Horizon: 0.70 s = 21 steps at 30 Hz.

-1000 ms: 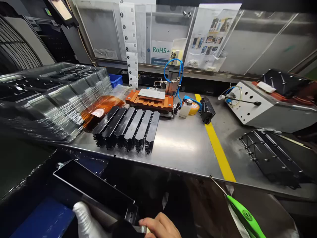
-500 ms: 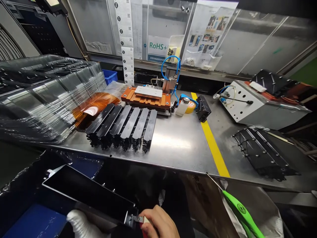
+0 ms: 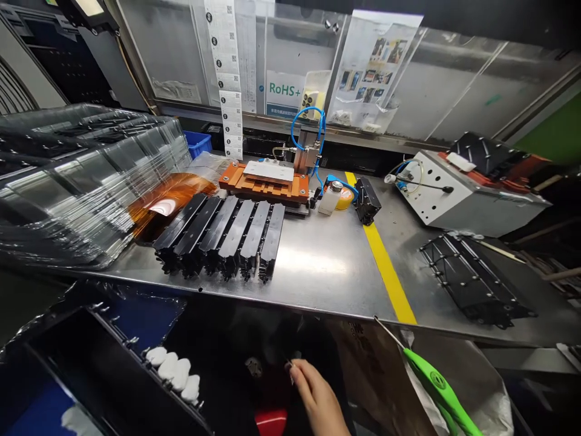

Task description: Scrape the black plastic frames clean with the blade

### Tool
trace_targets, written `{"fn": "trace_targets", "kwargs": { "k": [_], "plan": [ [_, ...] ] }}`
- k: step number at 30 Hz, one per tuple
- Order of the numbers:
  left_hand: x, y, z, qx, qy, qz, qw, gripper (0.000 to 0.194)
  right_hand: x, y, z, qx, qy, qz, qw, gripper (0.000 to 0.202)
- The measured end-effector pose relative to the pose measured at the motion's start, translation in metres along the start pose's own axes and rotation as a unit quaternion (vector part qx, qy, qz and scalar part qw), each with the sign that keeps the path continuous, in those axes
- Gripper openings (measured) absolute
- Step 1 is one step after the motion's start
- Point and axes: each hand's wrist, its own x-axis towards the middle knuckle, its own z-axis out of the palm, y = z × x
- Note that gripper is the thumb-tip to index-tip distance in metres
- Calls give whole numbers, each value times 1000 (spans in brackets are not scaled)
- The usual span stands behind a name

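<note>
My left hand (image 3: pixel 175 371), in a white glove, grips a long black plastic part (image 3: pixel 106 369) across its width. The fingers wrap over the far long edge, and the gloved thumb shows at the near side. The part is tilted, its broad dark face towards me, with small pins along one edge. To the right of it, my bare right hand (image 3: pixel 318 393) is closed in a pinch at thumb and forefinger. A small thin tip shows there, too little to name. Below lies a shiny red patch (image 3: pixel 271 422), partly cut off by the frame.
Several black plastic parts (image 3: pixel 233 233) stand in a row on the metal bench (image 3: pixel 327 260). Behind them is an orange clamping fixture (image 3: pixel 263 184). Stacked clear trays (image 3: pixel 91 181) fill the left. A green-handled tool (image 3: pixel 436 381) hangs from the front edge.
The black part has swung down and left in my left hand, and its near end has left my right hand. My right hand has moved right and up, away from the part.
</note>
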Motion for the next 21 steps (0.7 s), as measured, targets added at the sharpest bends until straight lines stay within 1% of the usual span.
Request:
{"fn": "trace_targets", "kwargs": {
  "k": [1, 2, 4, 5, 6, 7, 9, 10, 11, 14, 18, 20, 21],
  "plan": [
    [0, 1, 1, -35, -11, -26, 999, 43, -1, 1, -6, -1, -23, -10, 1000, 48],
    [0, 2, 2, -72, -23, -54, 996, 51, -2, -2, -11, -9, -49, -34, 998, 47],
    [0, 3, 8, -129, -45, -101, 985, 70, -8, -14, -19, -44, -93, -104, 989, 42],
    [-1, 4, 11, -157, -53, -129, 978, 77, -10, -22, -21, -68, -110, -141, 982, 39],
    [-2, 4, 15, -191, -53, -173, 965, 78, -12, -31, -21, -92, -123, -174, 973, 35],
    [-4, 5, 18, -230, -50, -225, 946, 75, -14, -38, -21, -109, -127, -209, 963, 33],
    [-9, 6, 24, -304, -45, -327, 894, 65, -14, -48, -18, -126, -121, -266, 948, 32],
    [-11, 7, 27, -330, -38, -366, 869, 62, -13, -51, -15, -127, -112, -288, 943, 33],
    [-13, 7, 28, -346, -32, -392, 852, 60, -12, -53, -13, -125, -98, -305, 939, 35],
    [-18, 7, 29, -360, -32, -405, 840, 54, -10, -56, -7, -124, -64, -323, 936, 41],
    [-23, 9, 24, -357, -59, -377, 853, 55, -7, -58, -5, -138, -58, -319, 936, 43],
    [-25, 12, 23, -390, -81, -368, 840, 56, -4, -53, -4, -150, -59, -300, 940, 41],
    [-26, 14, 22, -413, -94, -363, 830, 57, -1, -49, -4, -156, -50, -277, 947, 41]
  ]
}}
